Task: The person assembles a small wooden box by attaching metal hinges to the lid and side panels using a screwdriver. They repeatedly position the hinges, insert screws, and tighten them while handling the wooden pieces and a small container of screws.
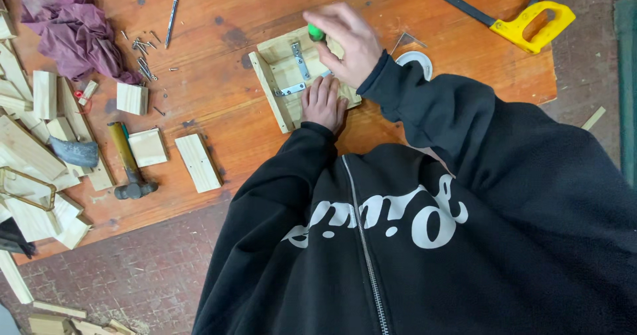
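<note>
The left hand [323, 100] lies flat on the wooden frame [292, 76] just above the middle of the picture, fingers pressed together and pointing up the frame, palm down on the wood. The right hand [352, 39] sits above it, fingers curled and pinching a green-handled tool [316, 33] that stands over the frame's upper edge; only the green tip shows, so the rest of the tool cannot be told. The frame rests on the orange table [265, 3], tilted a little, with 2 metal brackets [300, 59] fixed across its boards, 1 running upright and 1 lying near the left hand's fingertips.

Just right of the right hand's sleeve a white round thing [417, 59] lies on the table. At the upper right a yellow-handled saw [524, 23] lies near the table's edge. In the upper left a purple cloth [66, 26] is bunched up, and loose nails [142, 53] are scattered beside it. At the left a hammer [129, 166] lies between small wood blocks [198, 162], with a heap of wood offcuts [26, 156] along the left edge. The person's black zipped jacket [431, 255] fills the lower right.
</note>
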